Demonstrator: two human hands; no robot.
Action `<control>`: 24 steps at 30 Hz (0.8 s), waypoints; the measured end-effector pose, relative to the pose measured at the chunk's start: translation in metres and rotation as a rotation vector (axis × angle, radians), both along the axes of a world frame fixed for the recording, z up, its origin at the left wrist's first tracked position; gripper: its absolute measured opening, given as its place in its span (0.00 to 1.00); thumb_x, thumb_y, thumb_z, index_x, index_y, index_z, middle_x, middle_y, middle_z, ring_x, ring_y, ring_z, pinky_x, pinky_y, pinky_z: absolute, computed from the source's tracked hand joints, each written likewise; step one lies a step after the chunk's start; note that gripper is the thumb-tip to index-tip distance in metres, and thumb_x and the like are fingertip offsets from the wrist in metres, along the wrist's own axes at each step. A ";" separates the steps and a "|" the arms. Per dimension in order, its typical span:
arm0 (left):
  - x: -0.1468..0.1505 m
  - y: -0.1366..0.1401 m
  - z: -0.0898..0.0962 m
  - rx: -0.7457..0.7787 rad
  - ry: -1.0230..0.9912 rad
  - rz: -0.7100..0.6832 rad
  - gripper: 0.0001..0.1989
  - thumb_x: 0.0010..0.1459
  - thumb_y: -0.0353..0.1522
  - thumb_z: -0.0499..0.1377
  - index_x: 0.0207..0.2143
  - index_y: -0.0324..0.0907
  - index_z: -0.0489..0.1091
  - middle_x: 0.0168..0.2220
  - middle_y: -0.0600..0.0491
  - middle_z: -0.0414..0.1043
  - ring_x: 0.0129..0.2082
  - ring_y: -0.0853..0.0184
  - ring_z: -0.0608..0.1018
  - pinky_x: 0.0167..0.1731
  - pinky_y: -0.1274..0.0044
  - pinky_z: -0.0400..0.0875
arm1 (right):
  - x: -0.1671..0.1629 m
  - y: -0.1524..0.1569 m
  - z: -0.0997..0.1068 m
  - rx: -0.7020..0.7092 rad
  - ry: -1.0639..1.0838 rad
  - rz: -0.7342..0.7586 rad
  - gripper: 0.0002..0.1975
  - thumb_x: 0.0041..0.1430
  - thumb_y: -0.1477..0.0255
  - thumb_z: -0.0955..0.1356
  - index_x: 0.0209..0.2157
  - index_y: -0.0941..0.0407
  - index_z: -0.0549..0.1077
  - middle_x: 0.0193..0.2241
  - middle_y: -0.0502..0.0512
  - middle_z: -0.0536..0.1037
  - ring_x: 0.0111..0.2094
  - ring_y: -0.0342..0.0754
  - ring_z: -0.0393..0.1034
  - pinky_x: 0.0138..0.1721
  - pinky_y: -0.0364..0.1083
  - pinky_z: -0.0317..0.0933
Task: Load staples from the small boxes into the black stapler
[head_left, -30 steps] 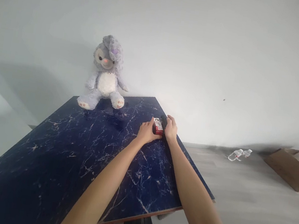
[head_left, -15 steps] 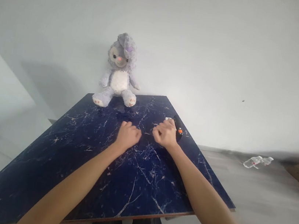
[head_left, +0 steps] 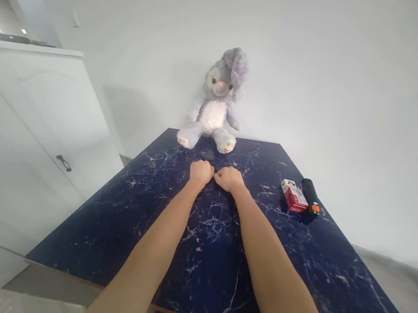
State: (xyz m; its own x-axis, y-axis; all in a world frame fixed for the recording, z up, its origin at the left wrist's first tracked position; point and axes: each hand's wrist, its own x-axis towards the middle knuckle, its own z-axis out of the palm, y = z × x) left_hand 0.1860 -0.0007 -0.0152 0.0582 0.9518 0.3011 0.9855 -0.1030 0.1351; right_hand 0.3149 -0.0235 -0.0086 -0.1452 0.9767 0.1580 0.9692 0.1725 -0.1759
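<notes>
Both my hands are closed into fists over the dark blue marbled table [head_left: 202, 259], close together in front of a plush toy. My left hand [head_left: 201, 173] is a fist with its knuckles forward, and nothing shows in it. Close beside it, almost touching, is my right hand [head_left: 229, 179], also a fist with nothing visible inside. The grey-lilac plush rabbit [head_left: 213, 115] sits upright at the far edge against the wall, its feet just beyond my fists.
On the table's right side lie a red and white box [head_left: 295, 196] and a black cylindrical object with an orange button [head_left: 310, 197]. A white cabinet [head_left: 32, 142] with dark handles stands along the left. Behind the table rises a pale wall [head_left: 321, 79].
The view has swung to the left. Both fists have shifted left over the table and come closer together, and my right fist has moved away from the box and the black cylindrical object.
</notes>
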 end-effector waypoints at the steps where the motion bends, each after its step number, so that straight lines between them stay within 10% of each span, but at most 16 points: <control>1: 0.001 0.005 -0.002 -0.006 -0.009 0.003 0.19 0.64 0.32 0.50 0.40 0.32 0.80 0.39 0.35 0.79 0.41 0.54 0.81 0.43 0.69 0.70 | -0.001 0.004 0.000 -0.001 -0.005 -0.003 0.18 0.62 0.65 0.63 0.37 0.57 0.83 0.40 0.66 0.82 0.43 0.57 0.76 0.45 0.49 0.65; 16: 0.041 0.048 -0.006 -0.053 -0.274 -0.157 0.13 0.59 0.22 0.52 0.33 0.26 0.77 0.28 0.35 0.73 0.39 0.51 0.77 0.37 0.64 0.65 | -0.021 0.028 -0.001 -0.036 -0.032 -0.266 0.18 0.66 0.73 0.61 0.45 0.68 0.80 0.41 0.79 0.79 0.46 0.63 0.77 0.44 0.55 0.70; 24: 0.043 0.055 -0.035 0.150 -0.861 -0.424 0.26 0.68 0.40 0.45 0.17 0.43 0.59 0.16 0.59 0.42 0.19 0.68 0.55 0.23 0.73 0.52 | -0.042 0.028 -0.007 0.031 -0.083 -0.558 0.16 0.62 0.81 0.61 0.43 0.79 0.73 0.34 0.82 0.75 0.34 0.62 0.76 0.20 0.51 0.68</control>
State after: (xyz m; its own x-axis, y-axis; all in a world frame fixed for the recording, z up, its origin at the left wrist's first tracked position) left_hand 0.2286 0.0540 -0.0500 0.0905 0.8505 0.5181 0.4322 -0.5022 0.7490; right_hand 0.2726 0.0049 -0.0159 0.3787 0.9042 0.1977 0.9254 -0.3661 -0.0983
